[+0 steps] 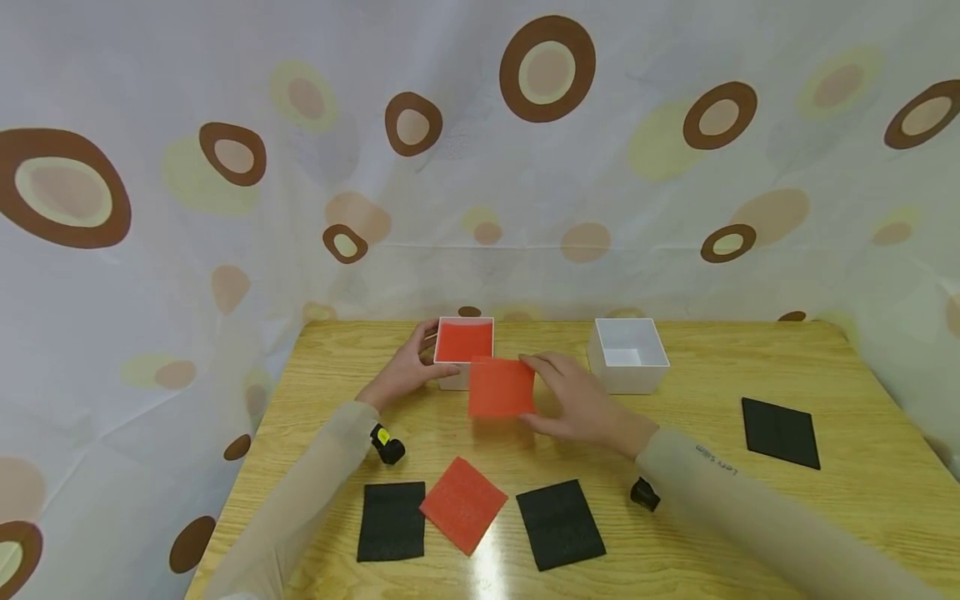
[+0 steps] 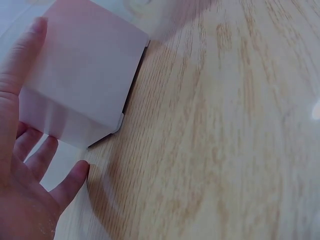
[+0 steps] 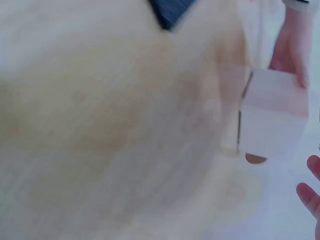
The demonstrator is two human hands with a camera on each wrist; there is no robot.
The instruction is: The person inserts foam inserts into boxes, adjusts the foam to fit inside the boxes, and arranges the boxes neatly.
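My left hand [image 1: 405, 365] holds the left white box [image 1: 453, 382] at its left side. In the left wrist view the thumb lies along one wall of this box and the fingers are at the adjoining wall. Inside the box a red cloth square [image 1: 465, 342] shows. Just in front of its rim, my right hand [image 1: 581, 404] pinches another red cloth square [image 1: 500, 390] by its right edge, raised off the table. The right wrist view catches only fingertips [image 3: 310, 197] of that hand, with the box [image 3: 275, 120] beyond; the held cloth is out of that view.
A second white box [image 1: 637, 381] stands to the right with nothing visible inside. Nearer me lie a black square [image 1: 392, 522], a red square [image 1: 464, 505] touching or almost touching it, and another black square [image 1: 560, 524]. One more black square [image 1: 782, 432] lies far right. A patterned curtain [image 1: 465, 183] hangs behind.
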